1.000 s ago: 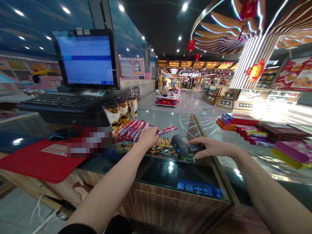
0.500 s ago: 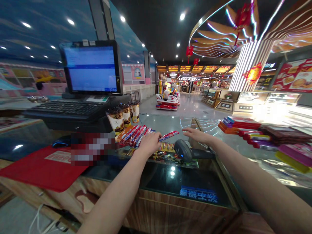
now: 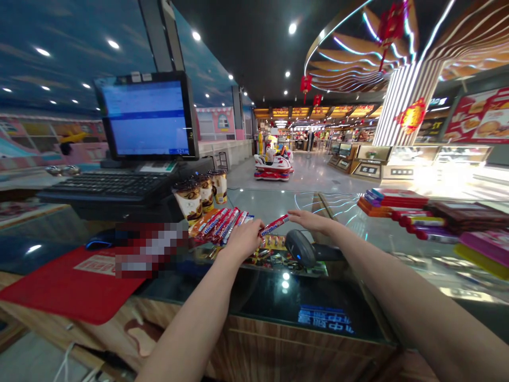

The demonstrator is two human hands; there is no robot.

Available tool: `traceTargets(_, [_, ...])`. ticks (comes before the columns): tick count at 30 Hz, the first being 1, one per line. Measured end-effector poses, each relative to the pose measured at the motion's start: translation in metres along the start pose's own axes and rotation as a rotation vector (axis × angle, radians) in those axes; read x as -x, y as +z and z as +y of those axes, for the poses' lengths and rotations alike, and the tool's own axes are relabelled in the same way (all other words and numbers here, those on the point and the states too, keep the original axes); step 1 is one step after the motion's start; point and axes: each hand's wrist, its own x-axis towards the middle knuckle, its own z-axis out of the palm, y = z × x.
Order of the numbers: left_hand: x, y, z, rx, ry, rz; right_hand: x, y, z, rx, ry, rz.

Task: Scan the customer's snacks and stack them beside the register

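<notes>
Pinching a Mentos roll [image 3: 273,225] in the left hand [image 3: 244,240].

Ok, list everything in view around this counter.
Till monitor: one, black, blue screen, back left of counter.
Keyboard: one, black, below the monitor.
Computer mouse: one, black, blue glow, left on counter.
Mat: one, red, front left.
Dessert cups: three, brown and cream, behind the sticks.
Mentos sticks: several, red, fanned on the glass.
Loose Mentos stick: one, red, between the hands.
Barcode scanner: one, dark grey, on the glass.
Packaged goods: several, mixed colours, stacked at right.
Kiddie ride: one, red and white, on the floor beyond.
Left hand: one, bare, over the sticks.
Right hand: one, bare, open, above the scanner.
</notes>
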Motion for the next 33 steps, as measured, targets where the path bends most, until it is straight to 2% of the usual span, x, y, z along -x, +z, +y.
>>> traceTargets(4, [0.001, -0.001, 0.001, 0.039, 0.004, 0.005, 0.002, 0.0, -0.006, -0.033, -0.017, -0.024])
traceTargets(13, [-0.001, -0.006, -0.003, 0.129, -0.031, -0.021, 0.005, 0.0, -0.02, -0.124, 0.083, 0.068])
traceTargets(18, [0.002, -0.008, -0.013, 0.165, -0.051, 0.062, -0.004, 0.003, -0.026, -0.238, 0.164, 0.097])
traceTargets(22, [0.013, -0.013, -0.021, 0.153, -0.04, 0.158, -0.013, 0.006, -0.035, -0.363, 0.204, 0.09])
traceTargets(28, [0.034, -0.026, -0.033, 0.074, -0.045, 0.287, -0.024, 0.012, -0.064, -0.459, 0.229, 0.023])
traceTargets(33, [0.05, -0.028, -0.049, 0.068, -0.02, 0.306, -0.031, 0.015, -0.09, -0.467, 0.213, -0.042])
